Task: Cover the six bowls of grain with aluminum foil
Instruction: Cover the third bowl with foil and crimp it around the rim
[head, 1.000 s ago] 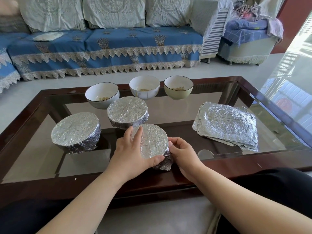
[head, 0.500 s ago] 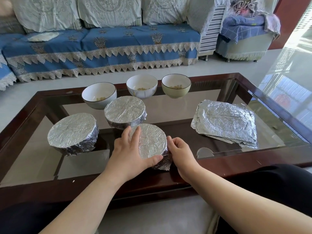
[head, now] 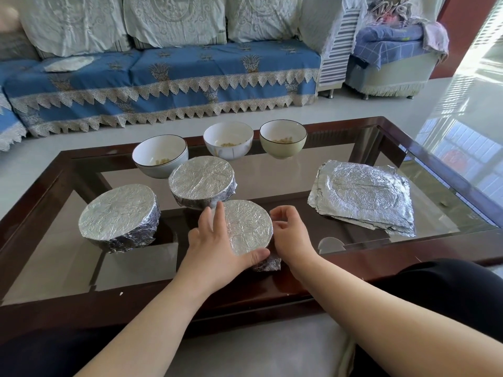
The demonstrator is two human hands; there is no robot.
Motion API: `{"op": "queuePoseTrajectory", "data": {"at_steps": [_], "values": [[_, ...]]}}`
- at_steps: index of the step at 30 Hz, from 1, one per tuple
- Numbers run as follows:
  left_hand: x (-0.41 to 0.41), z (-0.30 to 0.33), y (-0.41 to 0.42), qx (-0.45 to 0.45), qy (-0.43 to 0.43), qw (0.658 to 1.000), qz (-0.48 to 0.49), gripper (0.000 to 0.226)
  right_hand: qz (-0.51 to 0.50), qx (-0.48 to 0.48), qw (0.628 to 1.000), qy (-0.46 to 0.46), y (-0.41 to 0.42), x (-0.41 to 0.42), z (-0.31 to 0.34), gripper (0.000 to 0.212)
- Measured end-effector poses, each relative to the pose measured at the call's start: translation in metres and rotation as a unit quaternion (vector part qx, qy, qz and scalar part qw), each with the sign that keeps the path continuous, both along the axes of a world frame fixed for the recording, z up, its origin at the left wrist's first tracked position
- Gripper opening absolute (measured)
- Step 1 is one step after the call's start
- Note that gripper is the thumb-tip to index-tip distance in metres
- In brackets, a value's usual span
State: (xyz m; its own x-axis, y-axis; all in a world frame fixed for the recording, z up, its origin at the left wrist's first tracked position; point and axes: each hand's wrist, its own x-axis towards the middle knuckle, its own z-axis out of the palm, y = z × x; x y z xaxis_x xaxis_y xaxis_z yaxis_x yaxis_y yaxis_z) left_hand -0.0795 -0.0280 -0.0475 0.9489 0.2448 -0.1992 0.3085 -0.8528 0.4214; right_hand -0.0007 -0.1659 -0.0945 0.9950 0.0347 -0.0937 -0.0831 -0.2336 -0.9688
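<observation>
Six bowls sit on a glass-topped bench with a dark wood frame. Three of them wear a foil cover and three do not.

The near bowl is at the front edge of the bench, right in front of the person. Foil is pulled flat over its top and crumpled down its sides. The left hand rests on its left side. Its fingers lie straight along the foil top, and the thumb presses the foil at the front rim. The right hand is at the bowl's right side. Its fingers are curled in next to the rim, but I cannot tell if they pinch the foil or only touch it.

A second covered bowl stands just behind the near one. A third covered bowl stands to the left, apart from the others.

At the back of the bench three open bowls stand in a row: a white one on the left, a white one in the middle and a pale green one on the right. Each has a little yellow grain at the bottom.

A stack of foil sheets lies flat on the right side of the bench, well apart from the bowls.

Behind the bench is a sofa with a blue cover and lace trim.
</observation>
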Motion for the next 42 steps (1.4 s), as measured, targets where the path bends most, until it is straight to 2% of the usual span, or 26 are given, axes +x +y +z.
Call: {"op": "queuePoseTrajectory", "data": {"at_steps": [3,5,7,11,13,16,19,26,31,42], "values": [[-0.001,0.004,0.002,-0.001,0.02,1.0,-0.008,0.135,-0.009,0.05,0.998,0.025,-0.004,-0.001,0.004,0.03],[-0.002,0.004,0.004,0.002,0.024,1.0,-0.012,0.135,-0.008,0.12,0.991,0.064,-0.008,-0.002,0.003,0.024],[-0.005,0.006,0.005,0.012,0.027,0.999,-0.023,0.134,0.004,0.144,0.987,0.067,-0.011,-0.004,0.002,0.018],[-0.012,0.016,0.01,0.084,0.033,0.994,-0.053,0.125,0.032,0.103,0.993,0.046,-0.013,-0.015,-0.003,0.018],[-0.011,0.019,0.017,0.133,0.007,0.988,-0.077,0.124,0.037,0.084,0.996,0.023,-0.013,-0.019,-0.004,0.018],[-0.005,0.014,0.023,0.139,-0.058,0.973,-0.178,0.128,0.044,0.076,0.996,-0.024,-0.013,-0.025,-0.001,0.017],[0.0,0.002,0.025,0.148,-0.059,0.958,-0.236,0.128,0.063,0.058,0.995,-0.058,-0.014,-0.03,-0.001,0.021],[0.001,-0.011,0.02,0.199,-0.047,0.958,-0.199,0.129,0.082,0.012,0.993,-0.087,-0.015,-0.039,-0.01,0.032],[0.001,-0.014,0.02,0.187,-0.052,0.965,-0.177,0.127,0.055,0.014,0.997,-0.046,-0.015,-0.034,-0.011,0.01],[0.001,-0.015,0.018,0.185,-0.056,0.965,-0.176,0.13,0.002,-0.025,0.999,-0.03,-0.003,-0.038,-0.006,0.017]]}}
